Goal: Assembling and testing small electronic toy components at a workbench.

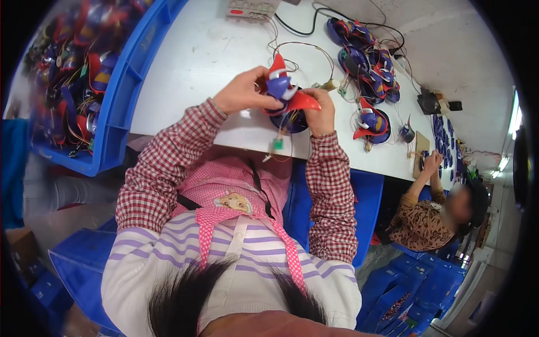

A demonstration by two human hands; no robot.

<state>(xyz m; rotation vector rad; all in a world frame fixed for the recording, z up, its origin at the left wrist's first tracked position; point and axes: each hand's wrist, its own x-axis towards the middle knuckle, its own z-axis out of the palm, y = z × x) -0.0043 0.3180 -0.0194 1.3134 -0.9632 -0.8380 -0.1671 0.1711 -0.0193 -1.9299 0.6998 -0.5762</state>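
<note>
Above the front edge of the white table, I hold a purple plastic toy piece with red pointed fins and silver horn-like parts. My left hand grips its left side, thumb across the lower front. On the other side, the fingers of my right hand are closed around it by the red fin, partly hidden. A dark rounded part shows beneath the piece. Thin wires hang from it, with a small green circuit board over the table's edge. More wires run behind my right hand to a small tan cylindrical part.
A blue crate full of similar pieces stands at left. Several assembled pieces lie at right, one nearer me. A grey control box and black cable are at the back. A co-worker sits at far right.
</note>
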